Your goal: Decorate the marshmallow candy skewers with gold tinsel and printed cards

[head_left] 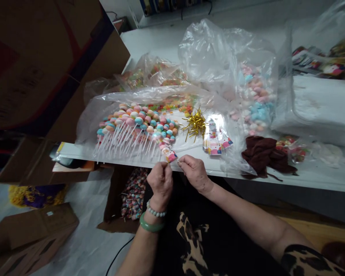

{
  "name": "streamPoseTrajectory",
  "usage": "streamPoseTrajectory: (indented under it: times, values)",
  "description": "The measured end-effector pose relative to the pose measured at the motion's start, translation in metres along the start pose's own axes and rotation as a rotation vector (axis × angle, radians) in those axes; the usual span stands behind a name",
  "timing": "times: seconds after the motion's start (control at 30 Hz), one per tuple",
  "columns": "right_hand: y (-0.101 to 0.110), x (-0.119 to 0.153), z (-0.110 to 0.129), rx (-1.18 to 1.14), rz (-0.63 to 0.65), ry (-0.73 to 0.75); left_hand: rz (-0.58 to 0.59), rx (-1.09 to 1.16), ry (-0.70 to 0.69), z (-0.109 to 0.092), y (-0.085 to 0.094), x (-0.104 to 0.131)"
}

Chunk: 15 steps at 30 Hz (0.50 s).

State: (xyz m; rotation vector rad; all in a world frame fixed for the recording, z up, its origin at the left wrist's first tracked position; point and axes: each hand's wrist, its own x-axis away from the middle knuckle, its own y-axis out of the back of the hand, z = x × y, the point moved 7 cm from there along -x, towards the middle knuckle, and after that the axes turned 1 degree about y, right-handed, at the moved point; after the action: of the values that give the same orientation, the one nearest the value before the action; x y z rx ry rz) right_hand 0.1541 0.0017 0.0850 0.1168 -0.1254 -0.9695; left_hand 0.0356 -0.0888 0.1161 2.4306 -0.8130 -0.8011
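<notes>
My left hand (161, 178) is closed at the table's front edge, gripping the lower end of a wrapped candy skewer (169, 153). Its clear printed wrapper, with pink and blue colours, points up and away from the fist. Close by on the right, my right hand (194, 170) is pinched near the wrapper's lower end; what lies between its fingertips is too small to make out. Beyond the hands lie a pile of candy skewers (132, 122) on white sticks, a bunch of gold twist ties (196, 123) and a stack of printed wrappers (214, 138).
A clear bag of pastel candies (255, 96) stands at the back right, beside a translucent bin (319, 115). Brown cloth (260, 155) lies at the right front. Below the table, an open carton (112, 199) holds many wrapped candies. A large cardboard box (83, 103) looms on the left.
</notes>
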Motion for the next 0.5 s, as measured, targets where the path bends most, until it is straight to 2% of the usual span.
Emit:
streamPoseTrajectory:
  times: [0.17, 0.27, 0.37, 0.5]
  values:
    - [-0.001, 0.001, 0.004, 0.099, -0.027, 0.05, 0.01, -0.113, -0.13, -0.009, -0.002, 0.004]
    - [-0.008, 0.0, 0.008, 0.066, -0.018, 0.068, 0.044, -0.05, -0.114, -0.01, -0.008, 0.009]
    - [-0.008, -0.003, 0.008, 0.011, -0.014, 0.049, 0.066, 0.123, 0.027, -0.004, -0.01, 0.008]
    - [0.007, -0.004, 0.011, 0.17, -0.135, 0.14, 0.174, 0.486, 0.393, 0.01, -0.021, 0.006]
